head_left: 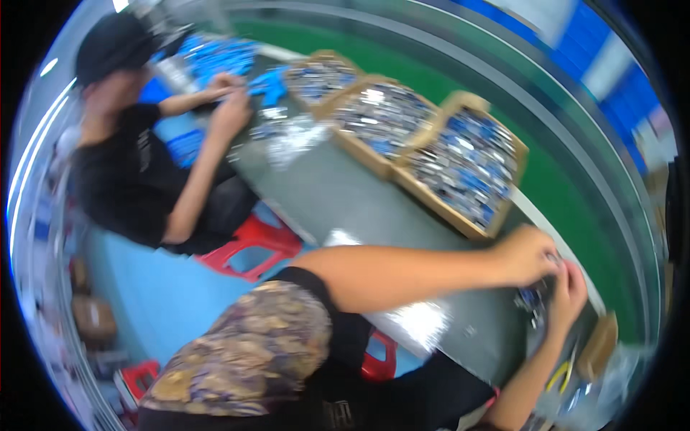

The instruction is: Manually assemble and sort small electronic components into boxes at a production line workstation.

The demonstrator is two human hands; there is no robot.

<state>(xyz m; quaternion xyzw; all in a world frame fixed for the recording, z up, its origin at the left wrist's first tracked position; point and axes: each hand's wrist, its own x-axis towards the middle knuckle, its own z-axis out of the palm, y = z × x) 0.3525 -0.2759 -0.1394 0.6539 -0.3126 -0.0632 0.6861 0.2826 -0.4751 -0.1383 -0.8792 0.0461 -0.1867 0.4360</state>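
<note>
Both L hand (528,255) & R hand (570,289), pinched narrow, holding sm. blurred pc. (553,256)

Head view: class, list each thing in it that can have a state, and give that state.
Person's bare left hand, fingers curled, pinching a small silvery piece.
Person's bare right hand, fingertips at the same piece.
Nearest brown cardboard box, open, full of silver and blue parts.
Middle brown cardboard box, open, full.
Farthest brown cardboard box, open, filled.
Co-worker in black, seated.
Yellow-handled tool, open or shut, too blurred to tell.
</note>
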